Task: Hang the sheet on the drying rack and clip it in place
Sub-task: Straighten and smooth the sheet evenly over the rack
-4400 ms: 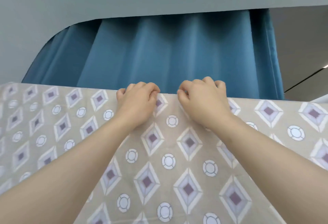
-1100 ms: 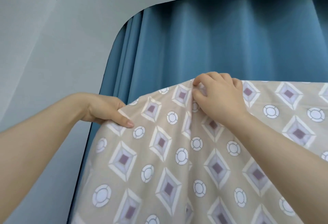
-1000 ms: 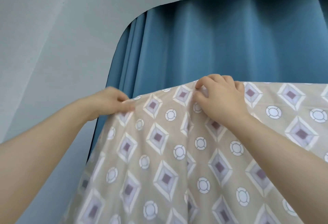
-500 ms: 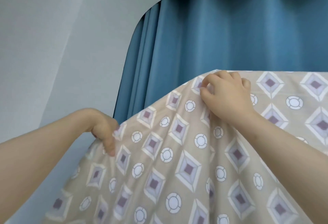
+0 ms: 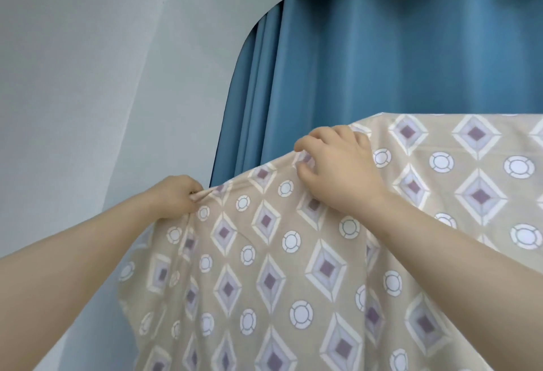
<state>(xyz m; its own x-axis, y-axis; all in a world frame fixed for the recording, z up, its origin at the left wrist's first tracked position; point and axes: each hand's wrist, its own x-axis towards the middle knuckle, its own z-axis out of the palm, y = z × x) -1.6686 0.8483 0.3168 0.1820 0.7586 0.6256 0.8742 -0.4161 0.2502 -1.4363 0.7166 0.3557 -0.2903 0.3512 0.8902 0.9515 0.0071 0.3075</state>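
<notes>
A beige sheet (image 5: 293, 282) printed with purple diamonds and white circles hangs in front of me, its top edge level on the right and sloping down to the left. My left hand (image 5: 176, 197) grips a bunched fold at the sheet's left top corner. Higher up, my right hand (image 5: 335, 165) pinches the top edge with curled fingers. The drying rack is hidden under the cloth, and no clip is in view.
A blue curtain (image 5: 382, 62) hangs behind the sheet. A pale grey wall (image 5: 102, 77) fills the left side and curves over the curtain's top.
My left hand has come back up from its low point half a second ago and now holds the corner bunched. The right hand keeps its pinch on the top edge. The view has shifted left.
</notes>
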